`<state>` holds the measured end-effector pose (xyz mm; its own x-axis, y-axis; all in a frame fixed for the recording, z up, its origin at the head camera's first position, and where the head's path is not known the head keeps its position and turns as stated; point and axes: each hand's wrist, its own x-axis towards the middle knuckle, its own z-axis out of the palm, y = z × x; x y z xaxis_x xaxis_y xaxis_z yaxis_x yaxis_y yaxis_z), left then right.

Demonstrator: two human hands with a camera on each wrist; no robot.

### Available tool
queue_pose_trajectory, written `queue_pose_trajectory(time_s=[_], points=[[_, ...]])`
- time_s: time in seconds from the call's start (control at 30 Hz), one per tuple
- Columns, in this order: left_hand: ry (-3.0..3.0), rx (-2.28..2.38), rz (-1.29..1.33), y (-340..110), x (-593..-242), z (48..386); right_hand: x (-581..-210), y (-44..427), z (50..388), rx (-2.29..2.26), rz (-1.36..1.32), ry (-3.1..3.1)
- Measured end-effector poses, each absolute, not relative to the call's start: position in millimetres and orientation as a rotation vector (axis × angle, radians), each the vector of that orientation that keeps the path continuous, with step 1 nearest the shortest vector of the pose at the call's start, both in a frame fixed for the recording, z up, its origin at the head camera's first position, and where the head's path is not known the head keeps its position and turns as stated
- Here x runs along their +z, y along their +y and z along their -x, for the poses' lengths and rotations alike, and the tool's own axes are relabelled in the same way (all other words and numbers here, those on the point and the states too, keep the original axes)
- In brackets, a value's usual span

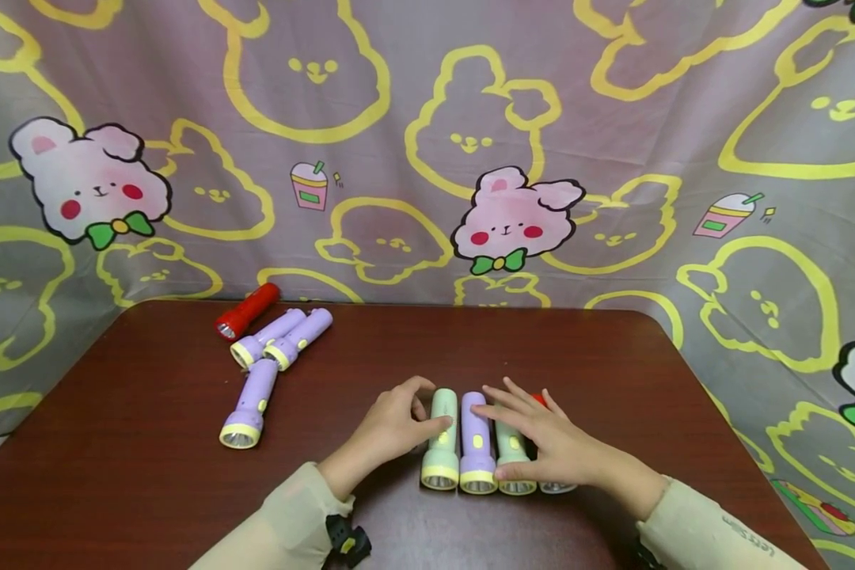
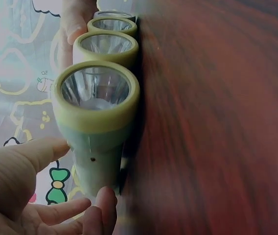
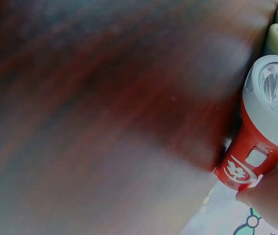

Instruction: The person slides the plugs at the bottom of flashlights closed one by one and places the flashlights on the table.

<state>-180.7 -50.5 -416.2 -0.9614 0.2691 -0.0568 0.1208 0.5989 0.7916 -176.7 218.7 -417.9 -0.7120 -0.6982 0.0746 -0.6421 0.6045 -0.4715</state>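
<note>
Left hand: fingers relaxed, not clenched; thumb over one pale green flashlight. Right hand: unclenched, palm down, fingers splayed across the row's far end. Between and beneath them, side by side: that flashlight, a lilac flashlight, a second pale green flashlight, a white-rimmed red flashlight, lenses nearest the wearer.
</note>
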Motion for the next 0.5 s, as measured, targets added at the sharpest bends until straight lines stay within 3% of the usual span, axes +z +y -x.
queue_pose_trajectory(time_s=[0.5], points=[[2.723, 1.347, -0.235, -84, -408, 178, -418, 219, 177, -0.731, 1.102, 2.704]])
